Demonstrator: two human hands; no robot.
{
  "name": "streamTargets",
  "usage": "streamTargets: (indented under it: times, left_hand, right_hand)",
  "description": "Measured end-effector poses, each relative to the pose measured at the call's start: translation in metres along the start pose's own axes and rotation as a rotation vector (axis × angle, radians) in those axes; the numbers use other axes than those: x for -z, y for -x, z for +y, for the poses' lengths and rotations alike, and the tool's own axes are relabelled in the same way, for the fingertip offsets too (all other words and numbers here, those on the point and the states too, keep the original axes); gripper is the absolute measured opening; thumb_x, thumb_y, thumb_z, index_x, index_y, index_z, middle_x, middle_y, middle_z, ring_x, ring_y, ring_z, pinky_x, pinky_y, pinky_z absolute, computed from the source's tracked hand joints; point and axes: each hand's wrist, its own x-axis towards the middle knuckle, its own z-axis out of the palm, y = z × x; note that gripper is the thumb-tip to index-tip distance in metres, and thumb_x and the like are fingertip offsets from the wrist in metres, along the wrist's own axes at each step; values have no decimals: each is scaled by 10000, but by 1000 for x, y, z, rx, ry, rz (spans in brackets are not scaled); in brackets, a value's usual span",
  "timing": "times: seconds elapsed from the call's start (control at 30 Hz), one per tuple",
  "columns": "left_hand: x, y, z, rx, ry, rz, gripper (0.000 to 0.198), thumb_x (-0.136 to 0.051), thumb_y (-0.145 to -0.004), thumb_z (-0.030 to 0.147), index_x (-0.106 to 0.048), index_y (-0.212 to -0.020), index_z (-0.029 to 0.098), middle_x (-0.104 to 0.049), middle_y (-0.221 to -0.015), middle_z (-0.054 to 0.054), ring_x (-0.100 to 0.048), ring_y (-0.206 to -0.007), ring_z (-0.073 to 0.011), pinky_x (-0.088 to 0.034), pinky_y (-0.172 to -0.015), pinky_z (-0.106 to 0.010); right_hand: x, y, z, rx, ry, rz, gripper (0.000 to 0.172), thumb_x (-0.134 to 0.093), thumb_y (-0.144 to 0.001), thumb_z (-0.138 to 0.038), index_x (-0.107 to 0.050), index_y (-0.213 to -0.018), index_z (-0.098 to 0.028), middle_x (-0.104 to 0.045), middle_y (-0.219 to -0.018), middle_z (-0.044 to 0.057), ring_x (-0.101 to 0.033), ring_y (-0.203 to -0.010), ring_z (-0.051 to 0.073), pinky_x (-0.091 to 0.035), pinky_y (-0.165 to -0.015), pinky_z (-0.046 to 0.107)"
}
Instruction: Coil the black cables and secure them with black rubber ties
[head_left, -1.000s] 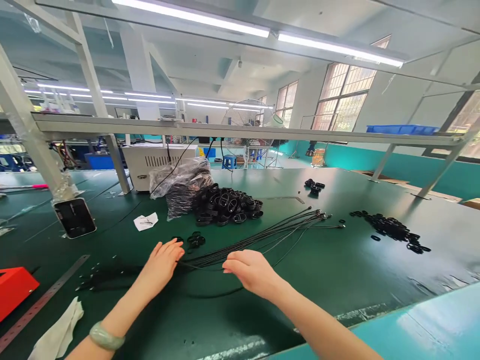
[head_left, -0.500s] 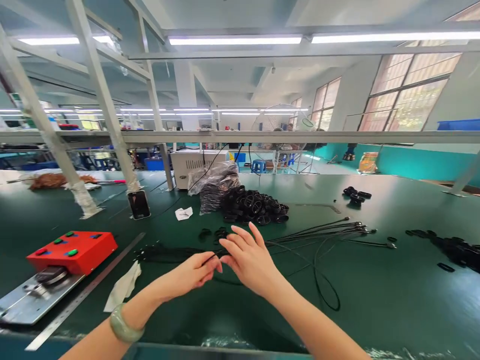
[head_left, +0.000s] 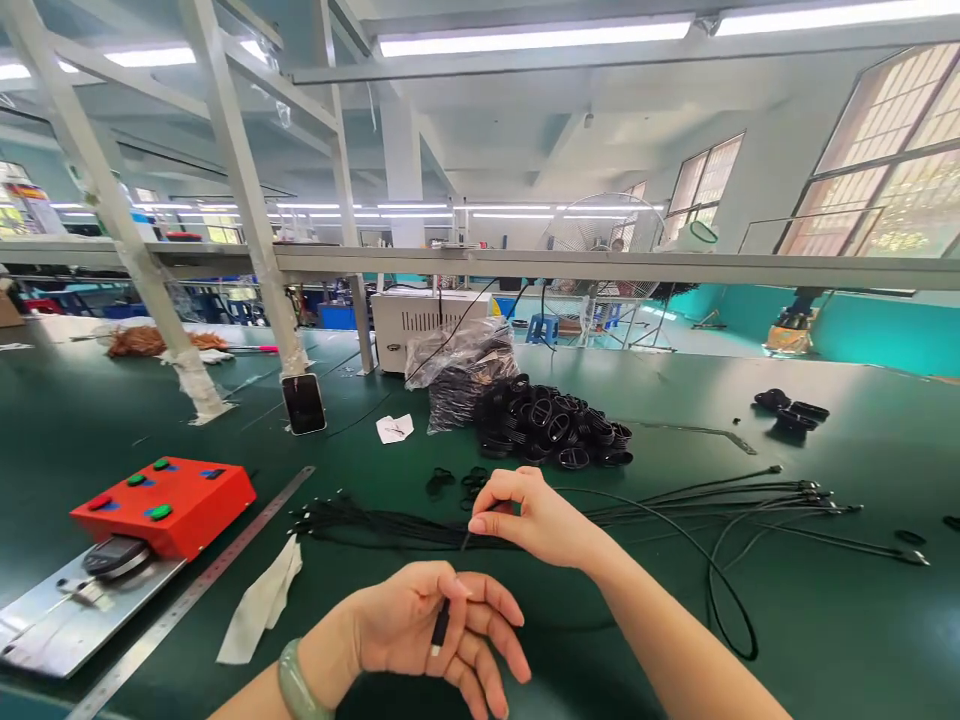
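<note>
My left hand (head_left: 431, 625), with a green bangle on the wrist, pinches the end of a thin black cord (head_left: 441, 626) near the table's front. My right hand (head_left: 536, 518) pinches the same cord a little farther up, just above a bundle of black cords (head_left: 390, 525) lying across the green table (head_left: 825, 620). The cord runs on to the right and loops (head_left: 724, 590) on the table. Behind the hands lies a heap of black rings (head_left: 555, 430), with a few loose rings (head_left: 454, 482) closer in.
A red box with green and blue buttons (head_left: 165, 503) on a metal plate sits at the left, beside a steel ruler (head_left: 195, 590) and a white cloth (head_left: 262, 603). A phone (head_left: 304, 403) leans on a post. A plastic bag of parts (head_left: 461, 370) and a white machine (head_left: 416, 315) stand behind.
My left hand has drawn back toward me with the cord's end in it. My right hand slid along the cord and closed from spread fingers into a pinch. The view turned left.
</note>
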Motion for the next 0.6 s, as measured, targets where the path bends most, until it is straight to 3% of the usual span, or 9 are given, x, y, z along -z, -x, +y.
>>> streamTargets:
  times: [0.13, 0.3, 0.5, 0.6]
  left_hand:
    - [21, -22, 7, 9, -5, 6, 387, -396, -829, 175, -639, -1130, 154, -683, -1116, -146, -674, -963, -274, -432, -870, -419]
    - [42, -36, -3, -41, 80, 81, 346, -460, -839, 115, -633, -1133, 171, -665, -1189, -136, -664, -1042, -283, -425, -922, -424]
    - [41, -33, -13, -67, 131, 124, 305, -488, -872, 94, -639, -1126, 172, -657, -1235, -143, -651, -1096, -290, -414, -971, -440]
    - [37, -31, -15, -85, 130, 53, 256, -478, -908, 124, -667, -1077, 155, -647, -1260, -165, -630, -1138, -292, -420, -982, -431]
  right_hand:
    - [8, -1, 12, -55, 118, 52, 189, -660, -831, -359, -661, -684, -241, -607, -686, -11, -541, -820, 205, -335, -886, 440]
    - [0, 1, 20, -70, 226, 53, 246, -622, -853, -291, -619, -619, -215, -621, -687, -11, -525, -718, 164, -285, -906, 460]
    - [-11, -3, 26, -90, 178, 4, 237, -620, -860, -293, -634, -637, -212, -601, -655, -16, -515, -704, 157, -287, -901, 438]
    - [-13, -4, 26, -147, 99, -9, 213, -629, -852, -328, -651, -670, -218, -610, -672, -15, -532, -765, 174, -313, -901, 419]
